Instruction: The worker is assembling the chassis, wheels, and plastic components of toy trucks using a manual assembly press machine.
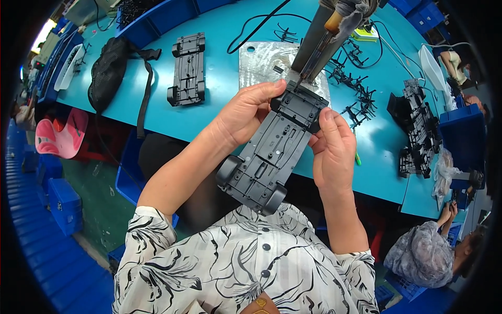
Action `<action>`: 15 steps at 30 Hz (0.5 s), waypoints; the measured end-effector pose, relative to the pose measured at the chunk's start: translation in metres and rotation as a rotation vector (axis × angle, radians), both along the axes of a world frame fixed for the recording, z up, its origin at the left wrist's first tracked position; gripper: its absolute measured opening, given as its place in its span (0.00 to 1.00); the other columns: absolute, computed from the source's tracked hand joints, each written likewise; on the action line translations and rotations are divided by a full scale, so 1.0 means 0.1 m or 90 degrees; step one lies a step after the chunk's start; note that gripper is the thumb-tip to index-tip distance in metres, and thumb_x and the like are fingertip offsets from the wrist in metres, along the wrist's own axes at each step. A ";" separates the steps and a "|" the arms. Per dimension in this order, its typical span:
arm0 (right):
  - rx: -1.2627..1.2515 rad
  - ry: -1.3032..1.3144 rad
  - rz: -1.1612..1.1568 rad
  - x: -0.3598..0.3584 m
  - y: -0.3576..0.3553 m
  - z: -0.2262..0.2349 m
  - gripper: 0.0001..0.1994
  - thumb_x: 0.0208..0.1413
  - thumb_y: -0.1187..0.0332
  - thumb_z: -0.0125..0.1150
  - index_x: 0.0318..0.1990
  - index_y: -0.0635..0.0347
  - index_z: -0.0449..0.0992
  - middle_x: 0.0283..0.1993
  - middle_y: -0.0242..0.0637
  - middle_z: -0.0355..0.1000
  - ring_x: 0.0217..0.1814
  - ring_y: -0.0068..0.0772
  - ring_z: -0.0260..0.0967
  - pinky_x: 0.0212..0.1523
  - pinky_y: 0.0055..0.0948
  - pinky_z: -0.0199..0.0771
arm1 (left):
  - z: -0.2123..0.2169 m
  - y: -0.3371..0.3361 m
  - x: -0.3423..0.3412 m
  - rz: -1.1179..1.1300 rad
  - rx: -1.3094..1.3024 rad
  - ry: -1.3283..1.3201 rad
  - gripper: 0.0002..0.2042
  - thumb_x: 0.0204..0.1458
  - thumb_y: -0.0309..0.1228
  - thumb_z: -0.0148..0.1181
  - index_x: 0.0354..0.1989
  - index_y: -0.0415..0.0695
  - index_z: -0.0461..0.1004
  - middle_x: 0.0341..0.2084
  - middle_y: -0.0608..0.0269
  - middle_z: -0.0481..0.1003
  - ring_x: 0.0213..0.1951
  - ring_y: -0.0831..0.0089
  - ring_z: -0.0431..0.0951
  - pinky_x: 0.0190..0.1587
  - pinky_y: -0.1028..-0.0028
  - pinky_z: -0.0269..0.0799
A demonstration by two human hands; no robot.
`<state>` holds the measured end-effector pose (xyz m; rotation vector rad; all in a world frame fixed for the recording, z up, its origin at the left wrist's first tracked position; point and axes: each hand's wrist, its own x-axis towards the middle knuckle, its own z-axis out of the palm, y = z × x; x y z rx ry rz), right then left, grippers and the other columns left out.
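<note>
Between my hands is a black plastic toy car chassis (pixel 277 144), tilted, its far end over the edge of a metal plate (pixel 256 63). My left hand (pixel 248 110) grips its far left corner, thumb on top. My right hand (pixel 333 144) closes on its right edge near the far wheel arch. Just above the chassis' far end stands the tip of an upright tool (pixel 302 73) with a metal post beside it; whether the tip touches cannot be told. A small black piece (pixel 278 68) lies on the plate.
Another chassis (pixel 188 68) lies on the turquoise table, beside a black bag (pixel 110 73) with a strap. Black branched plastic parts (pixel 355 91) are scattered right of the plate. Stacked chassis (pixel 418 131) stand farther right. Blue bins (pixel 162 21) line the back. A co-worker (pixel 423 254) sits at right.
</note>
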<state>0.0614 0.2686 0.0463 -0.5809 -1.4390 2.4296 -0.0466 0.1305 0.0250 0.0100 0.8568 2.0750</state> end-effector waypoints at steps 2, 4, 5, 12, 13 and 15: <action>0.010 -0.003 0.014 0.01 0.03 -0.03 0.12 0.61 0.62 0.54 0.40 0.64 0.71 0.37 0.31 0.71 0.35 0.20 0.67 0.37 0.22 0.68 | 0.00 0.00 0.00 0.001 0.004 0.002 0.15 0.55 0.38 0.58 0.41 0.37 0.73 0.33 0.59 0.76 0.34 0.74 0.79 0.38 0.73 0.79; 0.020 -0.005 0.028 0.01 0.05 -0.04 0.12 0.63 0.64 0.50 0.43 0.64 0.70 0.42 0.36 0.74 0.40 0.24 0.72 0.41 0.26 0.71 | 0.00 -0.01 0.00 0.006 -0.006 0.008 0.15 0.55 0.38 0.58 0.41 0.37 0.73 0.34 0.58 0.77 0.35 0.74 0.79 0.39 0.72 0.79; 0.022 -0.004 0.030 0.01 0.05 -0.04 0.12 0.63 0.63 0.49 0.44 0.64 0.70 0.42 0.36 0.74 0.40 0.24 0.72 0.41 0.26 0.71 | 0.00 0.00 0.00 0.006 -0.006 0.007 0.15 0.55 0.38 0.58 0.41 0.37 0.73 0.34 0.58 0.77 0.35 0.74 0.79 0.39 0.72 0.79; 0.019 -0.008 0.022 0.01 0.04 -0.03 0.12 0.64 0.62 0.49 0.43 0.63 0.70 0.41 0.35 0.74 0.39 0.24 0.72 0.40 0.25 0.70 | 0.05 -0.01 0.00 0.002 -0.007 0.014 0.14 0.55 0.38 0.58 0.40 0.37 0.73 0.33 0.59 0.77 0.34 0.74 0.79 0.39 0.73 0.78; 0.019 -0.008 0.022 0.01 0.04 -0.03 0.12 0.64 0.62 0.49 0.43 0.63 0.70 0.41 0.35 0.74 0.39 0.24 0.72 0.40 0.25 0.70 | 0.06 -0.01 0.01 -0.001 -0.003 0.012 0.14 0.56 0.38 0.58 0.40 0.37 0.73 0.33 0.59 0.77 0.33 0.74 0.79 0.38 0.73 0.78; 0.019 -0.005 0.024 0.01 0.05 -0.06 0.12 0.64 0.62 0.49 0.43 0.63 0.70 0.40 0.35 0.74 0.38 0.23 0.72 0.38 0.24 0.71 | 0.04 -0.01 0.00 0.000 -0.006 0.012 0.14 0.56 0.38 0.58 0.40 0.37 0.73 0.33 0.59 0.77 0.33 0.74 0.79 0.38 0.74 0.78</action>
